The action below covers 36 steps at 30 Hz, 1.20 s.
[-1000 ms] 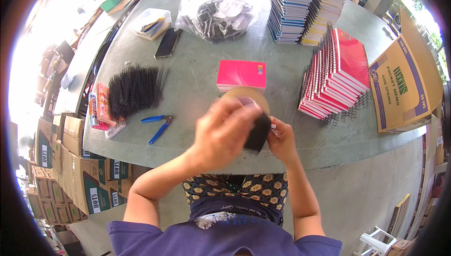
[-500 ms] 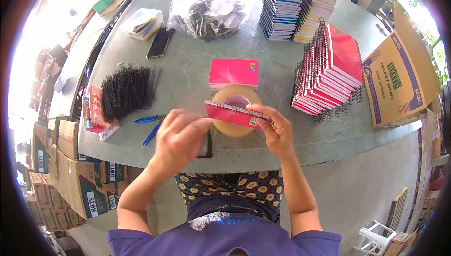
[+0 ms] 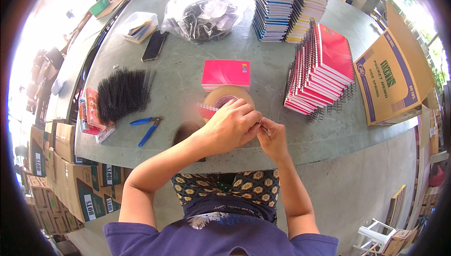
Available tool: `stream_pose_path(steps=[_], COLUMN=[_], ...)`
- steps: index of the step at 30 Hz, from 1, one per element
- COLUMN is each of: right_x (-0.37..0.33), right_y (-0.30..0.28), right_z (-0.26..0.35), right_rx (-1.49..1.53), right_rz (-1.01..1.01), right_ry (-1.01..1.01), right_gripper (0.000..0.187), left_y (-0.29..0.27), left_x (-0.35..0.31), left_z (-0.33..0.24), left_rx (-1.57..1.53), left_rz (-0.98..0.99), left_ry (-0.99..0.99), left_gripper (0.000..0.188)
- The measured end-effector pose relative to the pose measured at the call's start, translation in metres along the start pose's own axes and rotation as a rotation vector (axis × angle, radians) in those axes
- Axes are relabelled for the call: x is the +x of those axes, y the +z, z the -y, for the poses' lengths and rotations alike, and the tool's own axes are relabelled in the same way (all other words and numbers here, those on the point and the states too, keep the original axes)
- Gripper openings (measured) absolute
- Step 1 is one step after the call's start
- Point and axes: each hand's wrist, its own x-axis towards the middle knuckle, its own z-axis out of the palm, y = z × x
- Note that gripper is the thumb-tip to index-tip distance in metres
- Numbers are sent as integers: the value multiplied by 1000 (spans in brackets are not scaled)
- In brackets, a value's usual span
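Observation:
A small red spiral notebook (image 3: 206,110) is between my hands, its wire edge showing left of my left hand. Most of it is covered by my left hand (image 3: 233,123), which reaches across with its fingers curled closed at the notebook's right end. There my right hand (image 3: 272,136) pinches with thumb and fingers, its fingertips meeting the left ones. The exact grip at that end is hidden. Under and behind them lies a wide roll of tape (image 3: 242,95). Just beyond it is a short stack of pink-red notepads (image 3: 226,73).
Blue-handled pliers (image 3: 147,129) and a pile of black spiral coils (image 3: 123,95) lie at left. A phone (image 3: 154,46), clear tub (image 3: 139,26) and plastic bag (image 3: 204,14) are farther back. Leaning red notebooks (image 3: 324,70), tall notebook stacks (image 3: 278,9) and an open carton (image 3: 387,79) stand right.
My left hand has swung right across the notebook to its right end and meets my right hand there. The notebook has lowered slightly and is now mostly covered.

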Motion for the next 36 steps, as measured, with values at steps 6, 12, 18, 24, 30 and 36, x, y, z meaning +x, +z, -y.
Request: stream_pose_path(steps=[6,12,18,24,30,36], right_x=[-2,-4,-6,-10,21,63], right_y=[4,13,15,21,-45,-123], right_z=[15,22,20,28,104,138], right_rx=[-135,-204,-204,-191,-258,-1004], right_rz=[-30,-108,-72,-65,-353,-559], right_ry=[27,-108,-36,-62,-573,-550], right_gripper=[17,14,15,20,31,27], left_y=[-10,-11,-10,-8,-78,-67], left_x=[3,-2,-16,-24,-18,-30], left_z=[-2,-1,-3,-7,-37,-18], left_rx=[-133,-202,-95,-21,59,69], left_rz=[55,-20,-23,5,-573,-588], left_ry=[-70,-35,-4,12,65,13], left_gripper=[15,17,15,23,27,22])
